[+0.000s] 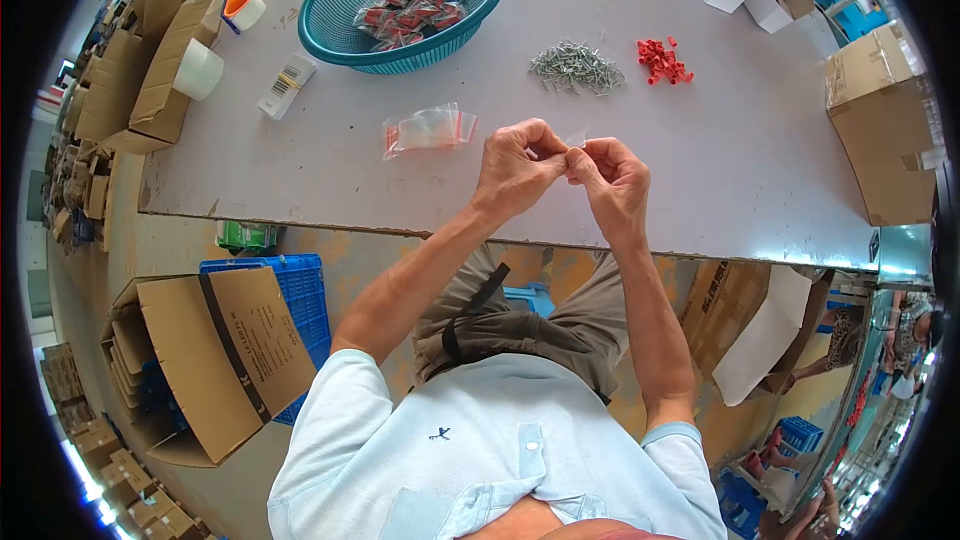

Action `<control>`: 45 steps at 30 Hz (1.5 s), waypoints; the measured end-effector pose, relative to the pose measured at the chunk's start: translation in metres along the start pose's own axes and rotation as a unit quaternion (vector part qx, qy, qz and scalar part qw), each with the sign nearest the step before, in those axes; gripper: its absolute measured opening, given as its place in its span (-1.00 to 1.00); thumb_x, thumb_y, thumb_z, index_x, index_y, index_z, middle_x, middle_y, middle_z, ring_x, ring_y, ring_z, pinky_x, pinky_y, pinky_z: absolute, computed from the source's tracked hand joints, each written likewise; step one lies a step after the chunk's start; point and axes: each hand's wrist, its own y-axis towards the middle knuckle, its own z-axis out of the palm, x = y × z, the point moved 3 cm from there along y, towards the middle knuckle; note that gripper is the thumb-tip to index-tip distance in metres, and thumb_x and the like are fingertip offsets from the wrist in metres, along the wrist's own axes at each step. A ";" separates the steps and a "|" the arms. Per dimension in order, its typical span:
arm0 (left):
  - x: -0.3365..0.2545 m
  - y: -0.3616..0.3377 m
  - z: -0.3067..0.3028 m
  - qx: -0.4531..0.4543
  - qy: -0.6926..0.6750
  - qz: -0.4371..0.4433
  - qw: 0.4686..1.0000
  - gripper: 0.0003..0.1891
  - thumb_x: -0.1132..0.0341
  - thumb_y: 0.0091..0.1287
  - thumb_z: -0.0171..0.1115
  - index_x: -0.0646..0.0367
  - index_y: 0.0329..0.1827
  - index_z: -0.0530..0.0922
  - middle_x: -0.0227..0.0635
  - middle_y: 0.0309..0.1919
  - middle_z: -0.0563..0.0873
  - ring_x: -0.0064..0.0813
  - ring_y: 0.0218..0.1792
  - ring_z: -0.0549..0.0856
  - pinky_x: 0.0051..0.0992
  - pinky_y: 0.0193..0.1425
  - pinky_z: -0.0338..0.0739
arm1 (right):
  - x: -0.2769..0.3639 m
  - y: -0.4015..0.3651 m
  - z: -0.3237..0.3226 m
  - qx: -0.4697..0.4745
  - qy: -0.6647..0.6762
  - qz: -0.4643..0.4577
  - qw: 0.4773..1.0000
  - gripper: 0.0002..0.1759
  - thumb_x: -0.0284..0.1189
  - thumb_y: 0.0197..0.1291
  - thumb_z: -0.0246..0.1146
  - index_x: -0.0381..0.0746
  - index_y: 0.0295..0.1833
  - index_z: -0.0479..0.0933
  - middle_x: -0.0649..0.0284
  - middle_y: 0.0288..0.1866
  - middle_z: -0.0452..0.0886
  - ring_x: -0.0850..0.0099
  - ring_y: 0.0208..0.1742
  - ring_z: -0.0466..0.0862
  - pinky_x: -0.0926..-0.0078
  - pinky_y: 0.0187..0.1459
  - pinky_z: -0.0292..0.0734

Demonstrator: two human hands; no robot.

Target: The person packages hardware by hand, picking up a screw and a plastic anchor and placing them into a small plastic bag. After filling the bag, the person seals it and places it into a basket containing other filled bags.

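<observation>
My left hand (518, 168) and my right hand (612, 180) meet over the table near its front edge, fingertips pinched together. Between them shows a bit of a small clear plastic bag (579, 138), mostly hidden by the fingers. To the left of my hands lies a stack of flat clear bags (430, 130) with red edges. Beyond the hands is a heap of grey metal screws or nails (576, 68). Just right of it sits a small pile of red plastic plugs (664, 61).
A teal basket (318, 35) holding filled red-and-clear packets stands at the back. Left of it are a labelled white pack (286, 87), tape rolls (199, 71) and an open carton (165, 70). A cardboard box (880, 120) stands at the right edge. Other people are at far right.
</observation>
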 end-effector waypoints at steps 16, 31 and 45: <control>0.001 -0.006 0.010 0.001 -0.002 0.029 1.000 -0.89 0.44 0.33 0.55 0.26 -0.17 0.80 -0.27 -0.32 0.87 -0.55 -0.31 0.83 -0.51 -0.16 0.79 | -0.002 0.000 -0.008 0.005 0.062 0.012 0.998 -0.82 -0.60 0.41 0.24 -0.46 -0.05 0.73 0.12 -0.23 0.82 0.44 -0.21 0.85 0.46 -0.12 0.89; 0.004 -0.010 0.020 -0.112 0.028 0.099 0.988 -0.95 0.52 0.40 0.41 0.25 -0.18 0.68 -0.44 -0.30 0.71 -0.68 -0.30 0.66 -0.59 -0.25 0.59 | 0.010 -0.004 -0.001 -0.077 -0.194 -0.117 0.971 -0.96 -0.58 0.24 0.38 -0.34 -0.25 0.67 0.19 -0.44 0.73 0.52 -0.42 0.75 0.49 -0.34 0.66; 0.020 0.000 0.019 -0.048 -0.164 -0.051 0.984 -0.93 0.51 0.40 0.40 0.31 -0.12 0.72 -0.34 -0.37 0.83 -0.61 -0.32 0.82 -0.57 -0.23 0.74 | 0.007 -0.008 0.001 -0.056 -0.223 -0.182 0.956 -0.96 -0.62 0.23 0.38 -0.32 -0.21 0.67 0.17 -0.29 0.76 0.38 -0.33 0.83 0.44 -0.28 0.75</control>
